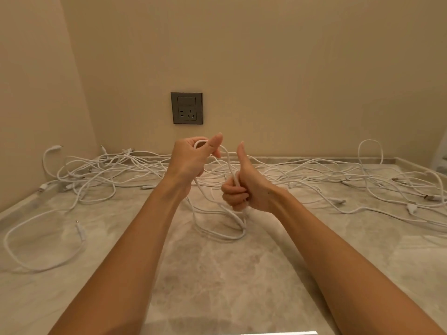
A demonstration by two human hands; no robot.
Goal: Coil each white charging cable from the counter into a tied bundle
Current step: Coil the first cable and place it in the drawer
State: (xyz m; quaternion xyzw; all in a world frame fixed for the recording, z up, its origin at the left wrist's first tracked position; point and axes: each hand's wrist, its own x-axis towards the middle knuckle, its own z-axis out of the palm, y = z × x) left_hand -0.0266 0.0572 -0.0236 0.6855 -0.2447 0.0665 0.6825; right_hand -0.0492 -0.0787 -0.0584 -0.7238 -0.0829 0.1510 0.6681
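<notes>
Head view: just below the wall socket [186, 108] the left hand [189, 160] pinches a loop of the cable [229, 160], the right hand [244, 189], lower and rightward, clenches the same steeply slanting strand, slack dropping onto the counter [217, 274].

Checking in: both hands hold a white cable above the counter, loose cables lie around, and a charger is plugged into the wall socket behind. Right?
Not quite. The head view shows the wall socket with nothing plugged in. The rest holds: left hand and right hand hold a white cable above the counter, loose cables around.
</notes>
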